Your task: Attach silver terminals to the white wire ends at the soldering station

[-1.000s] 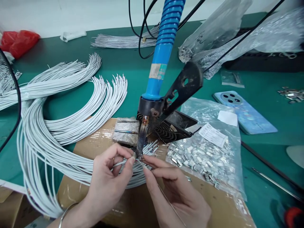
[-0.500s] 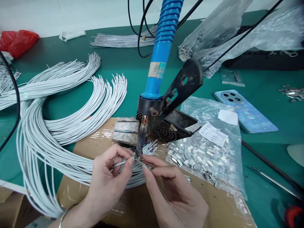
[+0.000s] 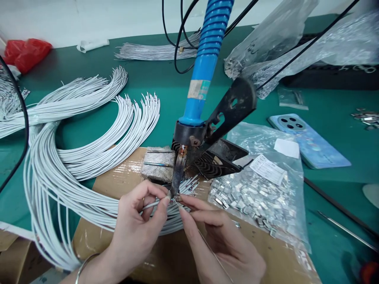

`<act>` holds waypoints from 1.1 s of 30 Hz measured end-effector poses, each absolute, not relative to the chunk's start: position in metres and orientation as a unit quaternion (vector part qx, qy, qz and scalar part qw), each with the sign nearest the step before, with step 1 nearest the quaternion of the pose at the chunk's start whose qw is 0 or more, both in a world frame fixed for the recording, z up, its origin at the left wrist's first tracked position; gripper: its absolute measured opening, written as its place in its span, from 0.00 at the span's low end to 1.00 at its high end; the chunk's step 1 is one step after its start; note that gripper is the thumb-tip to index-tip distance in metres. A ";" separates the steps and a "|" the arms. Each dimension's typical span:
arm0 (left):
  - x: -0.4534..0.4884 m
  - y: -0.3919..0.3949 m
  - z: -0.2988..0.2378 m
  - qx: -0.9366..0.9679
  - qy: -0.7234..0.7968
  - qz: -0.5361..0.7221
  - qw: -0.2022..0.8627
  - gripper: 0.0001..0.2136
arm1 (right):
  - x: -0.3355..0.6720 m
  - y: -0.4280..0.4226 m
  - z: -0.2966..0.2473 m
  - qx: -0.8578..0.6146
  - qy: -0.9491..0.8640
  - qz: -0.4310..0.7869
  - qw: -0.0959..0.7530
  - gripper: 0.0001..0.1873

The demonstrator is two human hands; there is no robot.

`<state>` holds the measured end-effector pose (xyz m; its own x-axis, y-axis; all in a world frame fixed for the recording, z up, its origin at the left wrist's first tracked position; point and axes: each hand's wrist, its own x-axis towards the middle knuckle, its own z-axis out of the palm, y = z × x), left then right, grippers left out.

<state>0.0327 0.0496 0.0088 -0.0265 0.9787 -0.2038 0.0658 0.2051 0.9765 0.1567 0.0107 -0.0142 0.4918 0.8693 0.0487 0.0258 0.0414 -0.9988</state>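
My left hand (image 3: pixel 140 227) is closed, pinching a white wire (image 3: pixel 151 204) close to its end. Thumb and fingers of my right hand (image 3: pixel 223 236) grip a thin strand of solder wire (image 3: pixel 213 254), which trails down across the palm. A tiny metal piece (image 3: pixel 178 198) shows at the right fingertips; whether it is gripped too I cannot tell. Both sets of fingertips meet at the dark tip of a blue-handled soldering iron (image 3: pixel 204 75), which points down in a black stand (image 3: pixel 231 108). Under the hands runs a bundle of white wires (image 3: pixel 89 197).
Beside the stand lies a worn grey block (image 3: pixel 158 161) on cardboard (image 3: pixel 115 169). Right of it are a clear bag of small metal pieces (image 3: pixel 254 201), a blue phone (image 3: pixel 316 144) and a thin metal tool (image 3: pixel 346 230). More white wires (image 3: pixel 130 134) lie left; black cables (image 3: pixel 177 51) hang behind.
The whole view has shifted slightly, so everything sits a little further right. Both hands stay at the iron's tip with nearly the same grip.
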 end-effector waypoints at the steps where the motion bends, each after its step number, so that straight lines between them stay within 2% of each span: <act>1: 0.034 0.050 0.009 0.455 0.572 0.435 0.526 0.06 | 0.157 0.011 -0.014 -0.604 -0.371 0.340 0.618 0.08; 12: 0.037 0.047 0.011 0.440 0.581 0.455 0.511 0.07 | 0.158 0.013 -0.018 -0.584 -0.392 0.331 0.629 0.08; 18: 0.032 0.051 0.011 0.489 0.575 0.425 0.500 0.06 | 0.161 0.014 -0.022 -0.579 -0.442 0.297 0.617 0.08; 33: 0.029 0.052 0.009 0.502 0.584 0.410 0.488 0.06 | 0.161 0.013 -0.022 -0.577 -0.437 0.314 0.614 0.09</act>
